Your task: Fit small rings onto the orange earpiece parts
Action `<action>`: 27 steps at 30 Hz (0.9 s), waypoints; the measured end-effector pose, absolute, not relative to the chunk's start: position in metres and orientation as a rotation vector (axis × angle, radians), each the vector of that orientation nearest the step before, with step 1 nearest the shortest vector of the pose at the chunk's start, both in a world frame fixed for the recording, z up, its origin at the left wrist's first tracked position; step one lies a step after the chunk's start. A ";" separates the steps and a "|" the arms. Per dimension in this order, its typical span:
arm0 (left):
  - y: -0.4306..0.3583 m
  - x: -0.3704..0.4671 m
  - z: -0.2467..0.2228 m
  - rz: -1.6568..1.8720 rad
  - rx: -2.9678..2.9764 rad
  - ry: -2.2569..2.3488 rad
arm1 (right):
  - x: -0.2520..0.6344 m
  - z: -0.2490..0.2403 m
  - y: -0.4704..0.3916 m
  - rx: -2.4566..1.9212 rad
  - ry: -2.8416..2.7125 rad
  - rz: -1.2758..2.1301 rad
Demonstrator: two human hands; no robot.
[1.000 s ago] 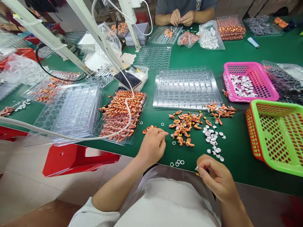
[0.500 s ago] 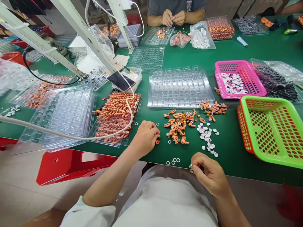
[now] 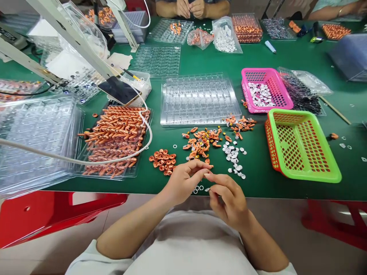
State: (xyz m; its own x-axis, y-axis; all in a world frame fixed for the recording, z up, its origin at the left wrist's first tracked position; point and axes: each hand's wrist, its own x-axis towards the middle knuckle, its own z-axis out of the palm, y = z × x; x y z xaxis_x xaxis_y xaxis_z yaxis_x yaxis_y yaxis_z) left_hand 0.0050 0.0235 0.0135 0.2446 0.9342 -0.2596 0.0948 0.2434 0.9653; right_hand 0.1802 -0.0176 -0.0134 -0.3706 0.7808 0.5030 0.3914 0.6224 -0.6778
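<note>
My left hand point(image 3: 183, 182) is closed in a pinch just above the table's front edge, with a small orange piece point(image 3: 211, 167) showing at its fingertips. Its exact shape is mostly hidden by the fingers. My right hand point(image 3: 231, 196) meets it from the right, fingertips touching or nearly so. Between its thumb and finger it pinches a small white disc point(image 3: 207, 190). Left of the hands lies a pile of copper-orange round cups point(image 3: 163, 159). Orange earbud-like shells point(image 3: 202, 141) with stems lie beyond, white round caps point(image 3: 233, 154) to the right, and thin white rings point(image 3: 197, 189) beneath the hands.
A clear plastic tray point(image 3: 200, 101) lies mid-table. To the right stand a pink basket point(image 3: 249, 105) and a green basket point(image 3: 312, 173). Orange stemmed parts point(image 3: 117, 137) fill a tray at left, crossed by a white cable point(image 3: 86, 162). Opposite, a co-worker's hands point(image 3: 190, 8) work.
My left hand has moved right from the orange cups, uncovering their pile, and has come up against my right hand. The view has turned to the right.
</note>
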 end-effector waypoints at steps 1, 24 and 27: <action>0.023 0.006 0.014 0.795 1.179 1.174 | 0.182 -0.013 -0.018 -0.948 -1.997 0.560; 0.016 -0.001 0.007 0.674 1.406 1.118 | 0.192 -0.008 -0.023 -1.175 -1.654 0.957; 0.015 0.000 0.006 0.672 1.434 1.130 | 0.191 -0.009 -0.023 -1.154 -1.668 0.936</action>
State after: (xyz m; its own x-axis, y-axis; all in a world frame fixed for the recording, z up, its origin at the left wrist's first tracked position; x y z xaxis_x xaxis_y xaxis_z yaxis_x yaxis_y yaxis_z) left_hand 0.0000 0.0155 0.0063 0.3764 0.9062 -0.1925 0.2634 0.0946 0.9600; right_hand 0.1914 -0.0232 -0.0091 -0.1845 0.9535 0.2384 0.2929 0.2849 -0.9127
